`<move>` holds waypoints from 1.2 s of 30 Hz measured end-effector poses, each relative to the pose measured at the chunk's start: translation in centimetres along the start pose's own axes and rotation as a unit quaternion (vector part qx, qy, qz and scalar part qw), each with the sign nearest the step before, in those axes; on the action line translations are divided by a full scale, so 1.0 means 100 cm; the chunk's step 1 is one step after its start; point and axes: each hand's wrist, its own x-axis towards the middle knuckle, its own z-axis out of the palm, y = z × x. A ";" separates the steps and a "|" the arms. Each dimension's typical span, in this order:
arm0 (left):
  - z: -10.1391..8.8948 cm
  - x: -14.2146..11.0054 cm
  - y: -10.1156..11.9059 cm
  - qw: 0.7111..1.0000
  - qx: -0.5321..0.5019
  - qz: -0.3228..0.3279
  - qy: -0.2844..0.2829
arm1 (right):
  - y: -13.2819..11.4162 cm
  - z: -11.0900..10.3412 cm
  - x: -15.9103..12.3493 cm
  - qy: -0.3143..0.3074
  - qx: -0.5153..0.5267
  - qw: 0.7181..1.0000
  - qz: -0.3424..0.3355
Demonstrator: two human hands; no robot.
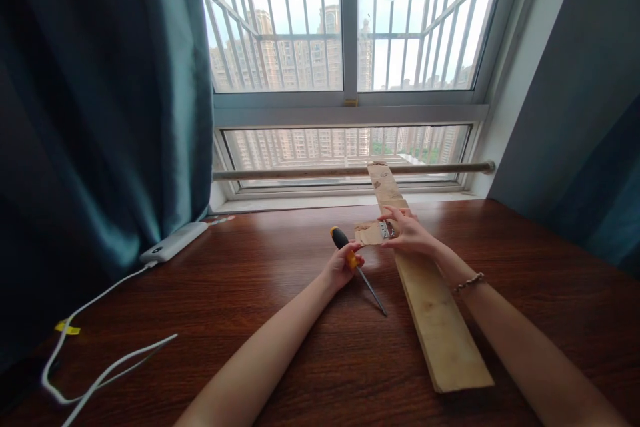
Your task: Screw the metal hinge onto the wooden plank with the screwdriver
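My left hand (341, 268) is closed round a screwdriver (341, 237) with a black and yellow handle; its metal shaft slants down to the right, tip near the tabletop. The fingertips of that hand also reach the edge of a short pale wooden piece (368, 234). This piece meets a long wooden board (443, 323) from the left, roughly crosswise. Over the joint, my right hand (414, 233) pinches a small silver metal hinge (385, 229) between thumb and fingers. Its palm covers part of the board, so the hinge's far side is hidden.
The long board runs from the window side toward me across the dark wooden table (280, 347). At left lie a white power strip (175, 242) and a looped white cable (107, 295) with a yellow tag (68, 328). A metal rail (300, 173) crosses the window; a curtain (105, 100) hangs left.
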 end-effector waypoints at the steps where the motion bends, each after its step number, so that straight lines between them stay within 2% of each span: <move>1: 0.001 0.000 0.000 1.000 0.000 0.001 -0.003 | -0.001 0.000 0.000 0.003 0.001 1.000 0.004; 4: 0.004 -0.003 -0.001 1.000 0.004 0.010 0.002 | -0.001 -0.001 0.000 0.004 0.004 1.000 0.008; 8: 0.008 -0.007 0.002 0.992 -0.039 0.063 0.105 | 0.003 0.001 0.000 0.011 0.003 1.000 0.003; 10: 0.011 -0.010 0.012 0.983 -0.065 0.093 0.142 | 0.006 0.003 0.001 0.015 0.001 1.000 0.003; 13: 0.021 -0.015 0.043 0.975 -0.077 0.151 0.142 | 0.007 0.004 0.002 0.020 0.002 1.000 0.000; 18: 0.066 -0.023 0.105 0.938 -0.001 0.337 0.086 | 0.005 0.003 0.003 0.022 0.006 1.000 -0.003; 21: 0.101 -0.027 0.120 0.900 0.016 0.427 0.086 | 0.003 0.001 0.002 0.022 0.005 1.000 -0.006; 23: 0.123 -0.027 0.118 0.890 0.008 0.449 0.077 | 0.003 0.001 0.002 0.023 0.005 1.000 -0.006; 25: 0.140 -0.026 0.109 0.894 0.008 0.446 0.051 | 0.003 0.001 0.002 0.021 0.005 1.000 -0.005; 28: 0.155 -0.019 0.087 0.892 0.033 0.450 -0.003 | 0.003 0.001 0.003 0.020 0.005 1.000 -0.004; 32: 0.159 -0.009 0.065 0.896 0.053 0.435 -0.076 | 0.003 0.001 0.003 0.025 0.004 1.000 -0.004; 36: 0.155 -0.004 0.058 0.904 0.084 0.406 -0.105 | 0.001 -0.001 0.002 0.025 0.005 1.000 -0.006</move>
